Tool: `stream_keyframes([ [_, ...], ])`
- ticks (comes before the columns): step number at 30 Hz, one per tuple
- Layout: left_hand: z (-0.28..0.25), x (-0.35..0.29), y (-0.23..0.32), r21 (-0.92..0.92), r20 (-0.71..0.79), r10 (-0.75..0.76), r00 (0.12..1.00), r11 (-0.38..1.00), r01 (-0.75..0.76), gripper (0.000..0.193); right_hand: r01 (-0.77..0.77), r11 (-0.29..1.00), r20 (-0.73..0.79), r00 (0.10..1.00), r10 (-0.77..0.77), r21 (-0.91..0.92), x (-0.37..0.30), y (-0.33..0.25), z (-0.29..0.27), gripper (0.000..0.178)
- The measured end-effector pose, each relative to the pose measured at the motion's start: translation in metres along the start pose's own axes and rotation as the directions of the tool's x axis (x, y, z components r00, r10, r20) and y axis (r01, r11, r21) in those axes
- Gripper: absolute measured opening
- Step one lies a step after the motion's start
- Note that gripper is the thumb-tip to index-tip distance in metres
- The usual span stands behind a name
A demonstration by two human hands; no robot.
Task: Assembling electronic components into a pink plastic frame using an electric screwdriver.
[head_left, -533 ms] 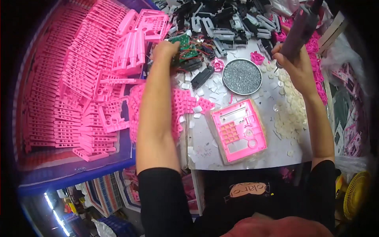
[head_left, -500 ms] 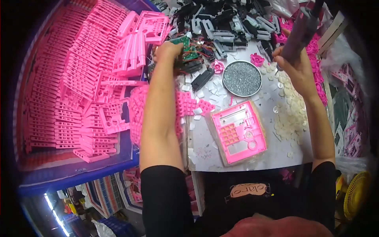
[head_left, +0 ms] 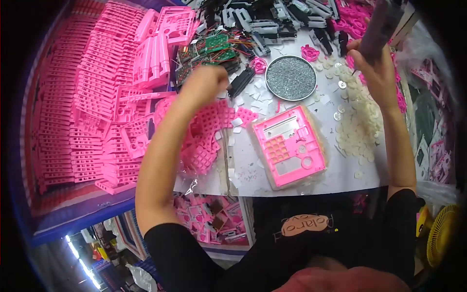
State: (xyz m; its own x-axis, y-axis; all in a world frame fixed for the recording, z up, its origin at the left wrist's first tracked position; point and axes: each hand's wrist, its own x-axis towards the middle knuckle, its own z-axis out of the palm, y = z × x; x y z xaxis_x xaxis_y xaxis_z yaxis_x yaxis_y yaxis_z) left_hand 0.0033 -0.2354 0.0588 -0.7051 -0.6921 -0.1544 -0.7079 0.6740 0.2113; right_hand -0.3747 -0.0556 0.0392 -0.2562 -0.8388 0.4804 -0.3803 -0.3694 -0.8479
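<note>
My right hand [head_left: 382, 80] is wrapped round a dark grey electric screwdriver [head_left: 379, 31], its thin bit pointing down over pale round discs [head_left: 362, 129]. Curled and a little blurred, my left hand [head_left: 206, 82] is just above the pink keypads [head_left: 206, 124], close to a heap of wired green circuit boards [head_left: 216, 44]. Whatever its fingers may hold is hidden. A pink plastic casing [head_left: 314, 163] with a keypad grid and round openings lies on a plastic-wrapped pad in front of me. Beyond it is a round dish of small metal screws [head_left: 291, 78].
On my left, a blue-rimmed bin [head_left: 92, 211] holds stacked pink casings [head_left: 104, 73]. Black and grey parts [head_left: 265, 22] are heaped at the back. Pink rose-shaped pieces [head_left: 310, 52] and white paper bits [head_left: 260, 95] lie about. A yellow fan [head_left: 443, 233] stands low at right.
My left hand has drawn back from the circuit boards toward me, its elbow swinging left and uncovering the keypads. The right hand still holds the screwdriver. The whole view has shifted slightly.
</note>
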Motion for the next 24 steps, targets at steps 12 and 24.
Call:
stream_keyframes([
  [12,0.05,-0.079,0.04,0.27,-0.125,0.289,0.949,0.93,-0.248,0.02,0.13,0.949,-0.164,0.969,-0.182,-0.288,-0.033,-0.032,0.005,0.065],
  [24,0.058,-0.198,0.126,0.162,-0.72,0.227,0.656,0.974,-0.159,0.034,0.454,0.888,0.489,0.761,-0.427,0.07,-0.104,-0.066,0.115,0.059],
])
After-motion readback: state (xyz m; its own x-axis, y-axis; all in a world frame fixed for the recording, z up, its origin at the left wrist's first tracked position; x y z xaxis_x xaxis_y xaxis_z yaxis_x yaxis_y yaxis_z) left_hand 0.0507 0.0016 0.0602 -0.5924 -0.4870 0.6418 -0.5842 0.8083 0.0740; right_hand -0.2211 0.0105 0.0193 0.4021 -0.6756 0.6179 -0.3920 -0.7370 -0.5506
